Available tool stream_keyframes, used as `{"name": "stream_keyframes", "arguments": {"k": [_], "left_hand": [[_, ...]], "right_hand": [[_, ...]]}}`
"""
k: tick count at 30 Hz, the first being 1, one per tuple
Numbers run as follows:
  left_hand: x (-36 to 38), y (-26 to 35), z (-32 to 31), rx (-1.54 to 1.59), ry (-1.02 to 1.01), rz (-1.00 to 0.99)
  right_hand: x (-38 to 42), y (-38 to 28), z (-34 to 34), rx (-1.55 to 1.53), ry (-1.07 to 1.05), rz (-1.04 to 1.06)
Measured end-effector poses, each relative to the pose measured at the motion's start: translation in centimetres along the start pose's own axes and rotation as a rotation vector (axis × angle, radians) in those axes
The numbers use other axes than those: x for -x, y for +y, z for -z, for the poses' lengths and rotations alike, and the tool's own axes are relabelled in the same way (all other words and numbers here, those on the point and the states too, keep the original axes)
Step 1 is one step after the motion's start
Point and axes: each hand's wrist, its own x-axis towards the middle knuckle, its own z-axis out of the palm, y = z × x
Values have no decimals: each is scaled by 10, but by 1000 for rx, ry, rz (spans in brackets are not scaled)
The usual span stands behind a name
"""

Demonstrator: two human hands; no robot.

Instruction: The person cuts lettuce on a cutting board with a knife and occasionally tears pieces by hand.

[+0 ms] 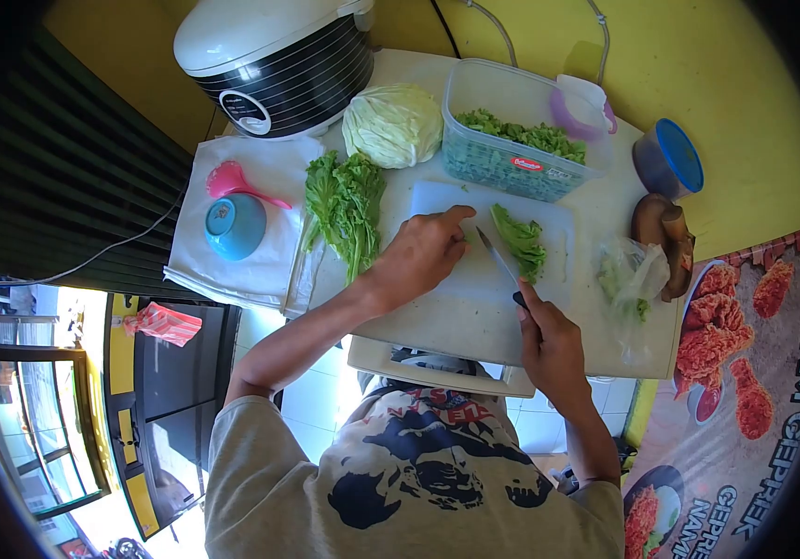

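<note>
A knife [499,256] is in my right hand [551,343], its blade pointing up and left across the white cutting board [549,216]. Just right of the blade lies a green lettuce leaf [520,244] on the board. My left hand [426,247] is over the board's left part, fingers bent; whether anything small is between them is hidden. To its left a bunch of lettuce [346,207] rests on the table. Behind the board stands a clear container [512,172] with cut greens inside.
A cabbage [393,126] and a rice cooker [279,74] stand at the back left. A blue bowl [235,226] and pink ladle [243,184] lie on the left. A blue-lidded tub [668,158] and a plastic bag [635,279] are at the right.
</note>
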Motion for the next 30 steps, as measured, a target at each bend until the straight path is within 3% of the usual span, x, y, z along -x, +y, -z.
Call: {"name": "stream_keyframes", "arguments": {"k": [4,10,16,22,30], "left_hand": [[-3,-9,-2,-131,61,-132],[-4,-8,11,-73,-18,-92],[3,-18,12,-332,150,-280],[29,-19,2,-576,145,-422],[33,-22,-4,-601,113,-408]], "right_hand": [[-3,-4,-1,97,-30,21],[-8,0,-5,173,2,123],[-10,1,-7,220,-21,126],[-8,-1,-7,245,-40,113],[-4,-4,-9,172,-20,132]]}}
